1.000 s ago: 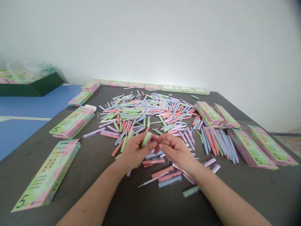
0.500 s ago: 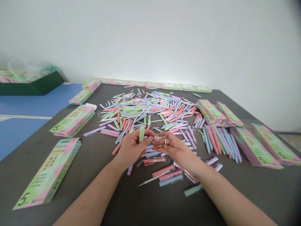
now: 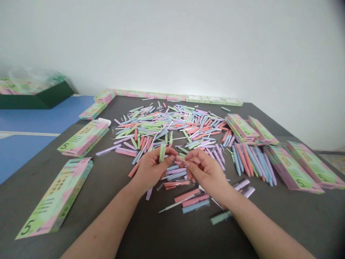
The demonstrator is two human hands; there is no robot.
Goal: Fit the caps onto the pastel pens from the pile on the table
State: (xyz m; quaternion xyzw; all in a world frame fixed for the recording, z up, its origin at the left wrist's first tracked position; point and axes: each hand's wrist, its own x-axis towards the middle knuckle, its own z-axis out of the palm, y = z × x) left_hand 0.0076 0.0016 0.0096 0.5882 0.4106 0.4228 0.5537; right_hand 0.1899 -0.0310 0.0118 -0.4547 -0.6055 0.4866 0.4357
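Left hand is what I watch first: its fingers are closed on a light green pen piece, which stands up between thumb and forefinger. My view shows the right hand just beside it, fingers bent and thumb near the index finger, but I cannot tell what, if anything, it grips. Both are over the dark table, in front of a heap of coloured pen parts. Nearer me lie a blue piece and a green piece. I see a bundle of pens to the right, beside printed boxes, and a long box at left.
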